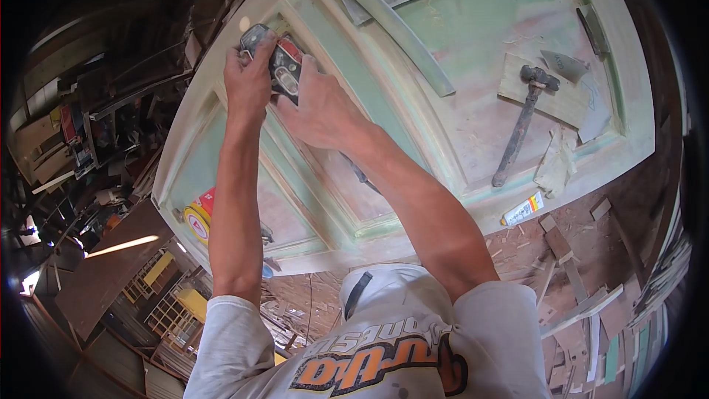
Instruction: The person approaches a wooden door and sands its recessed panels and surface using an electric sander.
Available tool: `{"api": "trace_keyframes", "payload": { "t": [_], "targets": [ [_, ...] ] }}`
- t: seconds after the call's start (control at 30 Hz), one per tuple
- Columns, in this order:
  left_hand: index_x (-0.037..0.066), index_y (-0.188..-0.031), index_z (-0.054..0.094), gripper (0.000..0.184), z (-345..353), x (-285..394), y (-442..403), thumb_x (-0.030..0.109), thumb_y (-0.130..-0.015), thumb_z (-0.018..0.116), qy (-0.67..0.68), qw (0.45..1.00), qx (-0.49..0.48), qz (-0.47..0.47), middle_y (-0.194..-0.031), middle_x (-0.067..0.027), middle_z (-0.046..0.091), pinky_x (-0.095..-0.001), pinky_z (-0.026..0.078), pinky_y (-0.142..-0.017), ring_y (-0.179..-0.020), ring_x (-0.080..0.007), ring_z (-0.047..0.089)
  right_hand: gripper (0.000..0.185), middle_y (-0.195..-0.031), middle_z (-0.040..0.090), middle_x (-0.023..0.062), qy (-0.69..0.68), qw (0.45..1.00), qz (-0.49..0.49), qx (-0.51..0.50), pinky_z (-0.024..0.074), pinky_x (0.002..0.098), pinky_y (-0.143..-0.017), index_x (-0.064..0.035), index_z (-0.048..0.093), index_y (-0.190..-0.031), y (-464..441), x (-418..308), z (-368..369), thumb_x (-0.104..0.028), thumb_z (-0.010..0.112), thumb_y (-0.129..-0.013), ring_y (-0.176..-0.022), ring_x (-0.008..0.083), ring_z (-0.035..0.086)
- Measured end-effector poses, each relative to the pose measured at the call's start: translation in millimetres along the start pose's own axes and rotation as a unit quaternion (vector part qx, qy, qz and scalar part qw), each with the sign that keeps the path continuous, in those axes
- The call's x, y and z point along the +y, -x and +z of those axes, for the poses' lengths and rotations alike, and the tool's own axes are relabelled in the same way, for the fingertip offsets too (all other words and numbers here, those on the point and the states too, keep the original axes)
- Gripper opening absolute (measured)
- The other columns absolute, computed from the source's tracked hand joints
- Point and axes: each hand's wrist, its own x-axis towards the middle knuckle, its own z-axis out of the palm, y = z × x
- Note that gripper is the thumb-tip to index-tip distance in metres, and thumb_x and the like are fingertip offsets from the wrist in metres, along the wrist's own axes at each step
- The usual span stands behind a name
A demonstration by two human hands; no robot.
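The power tool sits between the person's two hands, over the panelled door, its long axis slanting from far left to near right. The left hand closes its fingers around the far end; the right hand, nearer the torso, grips the near right side.

light: bright, diffuse across my panelled door, shadows faint | left: background clutter dim, white glare low at the edge | lens: fisheye bows the door's outline, corners black | focus: my fingers readable, far clutter soft, murky
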Motion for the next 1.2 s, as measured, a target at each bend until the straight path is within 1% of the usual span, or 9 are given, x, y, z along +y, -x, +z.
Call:
{"api": "trace_keyframes", "payload": {
  "t": [0.2,0.3,0.37,0.6,0.83,0.9,1.1,1.13,1.2],
  "targets": [
    [-0.004,-0.125,0.064,0.054,0.2,-6.0,-11.7,0.04,-0.105,0.088,0.038,0.999,0.006,0.01,-0.094,-0.006,0.072,-0.0296,0.057,-0.063,-0.075,-0.0111,0.069,0.068,-0.109,0.075,0.0438,0.014,1.0,0.002,-0.004,0.0633,0.0588,-0.091,0.0161,0.045,-0.143,-9.7,-1.2,2.0,-0.026,0.077,-0.1,-0.105,0.0591,0.077],
    [-0.004,-0.128,0.064,0.052,-0.8,-8.2,11.8,0.036,-0.105,0.088,0.0,1.0,0.002,-0.01,-0.098,-0.0079,0.075,-0.029,0.059,-0.066,-0.078,-0.0117,0.072,0.067,-0.108,0.076,0.0428,0.014,1.0,-0.007,0.02,0.0635,0.0595,-0.089,0.0143,0.045,-0.145,13.9,5.1,1.9,-0.025,0.076,-0.1,-0.102,0.0597,0.077],
    [-0.004,-0.133,0.062,0.052,8.5,0.3,46.5,0.033,-0.106,0.088,0.035,0.999,-0.015,0.0,-0.102,-0.0109,0.078,-0.0288,0.06,-0.069,-0.081,-0.0126,0.075,0.068,-0.107,0.075,0.0428,0.005,1.0,-0.002,0.016,0.0634,0.0602,-0.087,0.014,0.043,-0.147,37.8,13.4,0.7,-0.023,0.076,-0.099,-0.101,0.0602,0.077],
    [-0.003,-0.144,0.054,0.046,28.0,-17.7,155.4,0.02,-0.113,0.079,0.062,0.996,-0.059,-0.024,-0.126,-0.0148,0.077,-0.0309,0.063,-0.091,-0.108,-0.0152,0.076,0.081,-0.101,0.076,0.041,-0.016,0.998,0.052,-0.021,0.0627,0.062,-0.084,0.0121,0.032,-0.162,144.6,40.7,-15.0,-0.017,0.072,-0.097,-0.093,0.0611,0.076],
    [-0.002,-0.146,0.05,0.047,39.9,-30.2,236.6,0.02,-0.114,0.077,0.074,0.992,-0.087,-0.058,-0.125,-0.0146,0.075,-0.0302,0.063,-0.088,-0.107,-0.0155,0.075,0.091,-0.1,0.076,0.0408,-0.066,0.993,0.095,-0.033,0.0623,0.0623,-0.086,0.0102,0.024,-0.169,224.0,70.9,-18.9,-0.016,0.074,-0.098,-0.094,0.0606,0.077],
    [-0.001,-0.146,0.05,0.048,42.7,-32.3,253.0,0.02,-0.114,0.078,0.075,0.991,-0.093,-0.063,-0.124,-0.0144,0.075,-0.0299,0.063,-0.087,-0.107,-0.0157,0.075,0.104,-0.088,0.075,0.0396,-0.043,0.997,0.058,-0.028,0.0617,0.0648,-0.08,0.0119,0.011,-0.174,240.3,82.4,-15.7,-0.017,0.076,-0.098,-0.081,0.0588,0.076],
    [-0.001,-0.151,0.048,0.052,48.4,-38.4,287.0,0.021,-0.114,0.077,0.053,0.992,-0.086,-0.077,-0.126,-0.0149,0.075,-0.031,0.062,-0.09,-0.11,-0.0163,0.074,0.102,-0.09,0.076,0.0398,-0.059,0.995,0.071,-0.042,0.0616,0.0648,-0.081,0.0118,0.012,-0.174,271.9,90.2,-22.3,-0.015,0.075,-0.099,-0.083,0.0586,0.076],
    [0.0,-0.148,0.052,0.048,52.5,-36.7,291.8,0.02,-0.113,0.078,0.059,0.993,-0.072,-0.069,-0.12,-0.0108,0.075,-0.0279,0.063,-0.083,-0.101,-0.0123,0.074,0.102,-0.09,0.076,0.0398,-0.059,0.995,0.068,-0.043,0.0616,0.0648,-0.081,0.0118,0.012,-0.174,276.1,91.0,-22.6,-0.015,0.075,-0.099,-0.083,0.0586,0.076],
    [0.0,-0.148,0.052,0.048,57.3,-36.7,299.4,0.02,-0.113,0.078,0.055,0.994,-0.067,-0.061,-0.12,-0.0109,0.075,-0.0282,0.063,-0.084,-0.101,-0.0126,0.074,0.101,-0.092,0.076,0.0403,-0.065,0.996,0.053,-0.025,0.0617,0.0647,-0.082,0.0118,0.012,-0.175,283.6,92.3,-23.2,-0.014,0.075,-0.099,-0.085,0.0593,0.077]
  ]
}}
